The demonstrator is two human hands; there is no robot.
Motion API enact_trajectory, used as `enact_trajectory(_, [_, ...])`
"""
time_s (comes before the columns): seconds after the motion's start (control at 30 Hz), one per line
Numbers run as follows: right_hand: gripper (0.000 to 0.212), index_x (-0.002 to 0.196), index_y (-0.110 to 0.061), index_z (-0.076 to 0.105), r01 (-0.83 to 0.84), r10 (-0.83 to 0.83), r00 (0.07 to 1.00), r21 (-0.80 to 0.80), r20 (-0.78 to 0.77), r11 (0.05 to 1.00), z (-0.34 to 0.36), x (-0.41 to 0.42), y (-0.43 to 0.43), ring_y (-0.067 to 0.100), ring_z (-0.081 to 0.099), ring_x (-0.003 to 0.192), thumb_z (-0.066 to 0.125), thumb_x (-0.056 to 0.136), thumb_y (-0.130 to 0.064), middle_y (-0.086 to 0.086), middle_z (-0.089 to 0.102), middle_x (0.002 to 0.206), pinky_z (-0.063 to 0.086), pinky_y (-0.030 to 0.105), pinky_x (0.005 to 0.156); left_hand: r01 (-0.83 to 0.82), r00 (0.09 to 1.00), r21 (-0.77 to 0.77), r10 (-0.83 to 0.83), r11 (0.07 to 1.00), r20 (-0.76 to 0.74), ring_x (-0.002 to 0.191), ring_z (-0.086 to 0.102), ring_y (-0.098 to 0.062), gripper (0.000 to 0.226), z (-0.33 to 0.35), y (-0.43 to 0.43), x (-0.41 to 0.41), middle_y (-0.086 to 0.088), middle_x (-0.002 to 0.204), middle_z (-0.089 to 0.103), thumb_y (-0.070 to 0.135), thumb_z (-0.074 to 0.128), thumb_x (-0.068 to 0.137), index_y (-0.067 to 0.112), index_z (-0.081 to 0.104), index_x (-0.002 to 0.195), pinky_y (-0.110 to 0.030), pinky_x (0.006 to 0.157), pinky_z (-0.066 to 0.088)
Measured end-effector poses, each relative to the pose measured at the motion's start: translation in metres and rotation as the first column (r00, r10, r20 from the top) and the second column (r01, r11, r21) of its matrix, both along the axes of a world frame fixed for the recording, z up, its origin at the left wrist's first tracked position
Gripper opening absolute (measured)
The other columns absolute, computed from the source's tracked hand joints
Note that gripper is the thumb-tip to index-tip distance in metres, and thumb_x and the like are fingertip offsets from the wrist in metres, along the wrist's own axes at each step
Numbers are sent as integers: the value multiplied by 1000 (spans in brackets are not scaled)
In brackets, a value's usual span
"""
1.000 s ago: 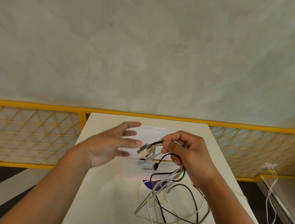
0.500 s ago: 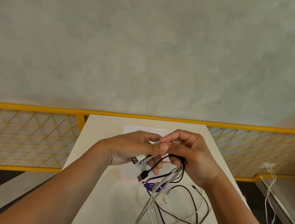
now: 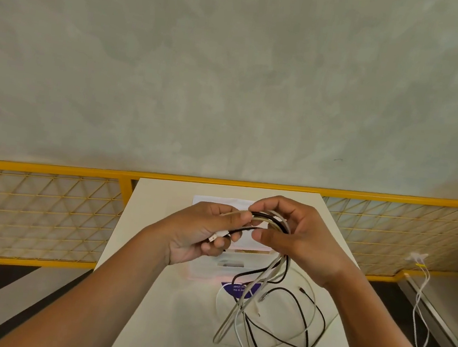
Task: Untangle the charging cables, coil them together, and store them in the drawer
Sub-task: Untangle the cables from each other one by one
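A bundle of black, white and grey charging cables [image 3: 270, 319] hangs in loose loops onto the white table [image 3: 148, 307]. My left hand [image 3: 200, 233] grips the cables' plug ends, fingers curled round them. My right hand [image 3: 295, 236] holds the bundle's upper bend between thumb and curled fingers, just right of the left hand. Under the hands stands a small translucent white drawer box [image 3: 227, 268], mostly hidden by them.
A purple label [image 3: 239, 288] lies on the table beneath the loops. A yellow wire-mesh fence [image 3: 39, 207] runs behind the table on both sides. More white cables [image 3: 421, 309] hang by a ledge at the right. A grey wall fills the upper view.
My left hand came from open beside the plugs to gripping them. Both hands have drawn a length of cable out between them, and the bend in my right hand now arches higher.
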State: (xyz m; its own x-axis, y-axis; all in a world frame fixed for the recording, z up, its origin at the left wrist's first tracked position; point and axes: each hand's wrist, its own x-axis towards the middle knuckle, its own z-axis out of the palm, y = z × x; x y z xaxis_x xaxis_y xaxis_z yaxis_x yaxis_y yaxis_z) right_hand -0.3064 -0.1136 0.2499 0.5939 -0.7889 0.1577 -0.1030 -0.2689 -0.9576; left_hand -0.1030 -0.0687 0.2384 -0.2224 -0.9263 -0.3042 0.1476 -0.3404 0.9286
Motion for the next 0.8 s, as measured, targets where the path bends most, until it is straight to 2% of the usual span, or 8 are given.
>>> enact_trajectory(0.1, [33,107,-16,72,39,-41,997,-25,-63,999,1,2,0,6,71,78,77,81,4,-1,76,94,52,15,66,-82,993,-20,83,996,89,48,39,-10,62,0,-1,-4,-6,71,58,47,75,70,-1,69,110,-13,37,24])
enact_trajectory(0.2, [34,106,-12,72,30,-29,998,20,-59,999,3,1,0,4,69,71,78,79,8,0,76,86,49,12,59,-140,967,-59,149,988,208,52,47,-13,61,3,0,-9,-8,74,68,57,69,69,5,74,100,-13,36,28])
enact_trajectory(0.33, [37,106,-13,72,14,-10,997,51,-79,999,5,2,1,4,67,67,81,76,7,-1,76,83,47,12,55,-151,946,-105,175,983,273,61,64,-19,62,5,0,-15,-14,89,76,59,63,74,4,75,102,-14,37,28])
enact_trajectory(0.43, [38,105,-17,72,6,-3,994,26,-109,1000,4,4,2,9,71,75,84,74,2,1,77,91,50,15,60,-130,941,-116,160,985,300,56,62,-20,63,7,1,-19,-16,86,75,59,63,74,3,75,101,-14,38,26])
enact_trajectory(0.53, [43,107,-14,71,-28,32,997,59,-70,998,5,1,1,14,74,86,82,73,9,4,77,97,56,20,71,-130,941,-104,155,986,302,60,67,-21,64,10,4,-21,-12,80,75,59,64,73,2,74,99,-15,39,24])
enact_trajectory(0.63, [43,108,-10,69,-68,72,997,98,-35,993,8,-2,3,8,72,77,79,73,14,3,77,93,50,12,60,-143,942,-98,165,985,291,67,71,-20,60,12,5,-23,-9,88,77,57,65,75,3,75,101,-15,40,24])
enact_trajectory(0.73, [45,108,-13,69,-104,108,994,135,-25,985,8,-3,2,13,73,79,78,74,13,5,77,93,50,16,60,-158,945,-84,176,984,277,58,66,-12,53,15,6,-23,-5,81,73,50,67,82,1,74,101,-13,39,31])
enact_trajectory(0.8, [44,108,-15,68,-122,125,992,171,-6,978,7,-4,0,17,66,70,78,73,10,11,75,90,45,20,54,-153,948,-82,169,985,271,68,69,-18,52,15,6,-22,-9,83,74,49,68,81,1,74,101,-12,37,33])
